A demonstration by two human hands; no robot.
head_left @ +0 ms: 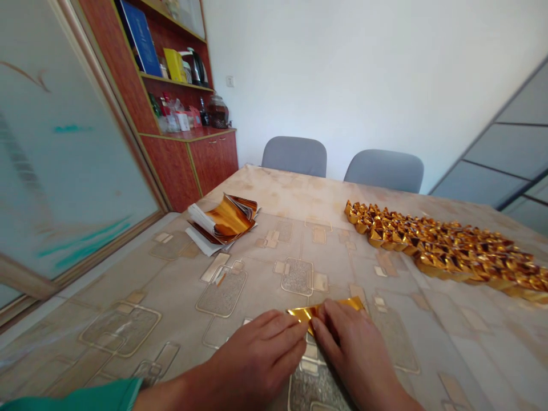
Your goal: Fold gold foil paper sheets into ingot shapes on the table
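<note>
A small piece of shiny gold foil paper (351, 302), folded to a pointed shape, lies low over the table between my two hands. My left hand (265, 354) has its fingers closed on the foil's left part. My right hand (355, 348) grips the middle and right part, its thumb and fingers pressed on the foil. The foil's left tip and right end stick out past the fingers. Part of it is hidden under both hands.
A stack of gold foil sheets (231, 220) lies at the left back of the table (295, 191). Rows of folded gold foil pieces (454, 248) stand at the right. Beyond the table are two grey chairs (294, 155) and a red-brown cabinet (214, 160).
</note>
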